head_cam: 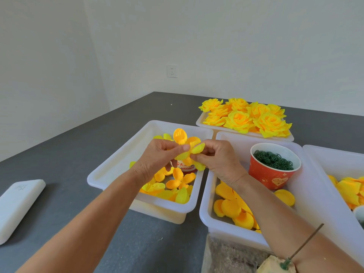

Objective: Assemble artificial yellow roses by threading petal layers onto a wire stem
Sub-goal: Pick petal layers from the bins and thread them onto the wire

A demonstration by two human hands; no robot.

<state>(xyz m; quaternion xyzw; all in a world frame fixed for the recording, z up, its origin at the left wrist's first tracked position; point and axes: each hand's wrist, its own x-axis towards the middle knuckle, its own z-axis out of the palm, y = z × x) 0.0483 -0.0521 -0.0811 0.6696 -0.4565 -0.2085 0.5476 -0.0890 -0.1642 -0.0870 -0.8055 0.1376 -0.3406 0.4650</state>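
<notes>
Both hands are up over the left tray (110, 170), and the left hand (157, 156) and right hand (218, 160) each pinch the yellow petal layer (187, 142) between thumb and fingers, holding it in the air above the loose petals. The layer is spread roughly flat, one orange lobe pointing up and away, a lime lobe poking right. Beneath it, a small cup (186, 166) shows red Chinese characters, partly hidden and unreadable. The red paper cup (273, 174) of green rings carries a heart emblem. Down at the bottom right, a wire stem (307, 245) slants up to the right from a foam block (275, 266). Finished roses (246, 117) fill the far tray on the counter (78, 146).
</notes>
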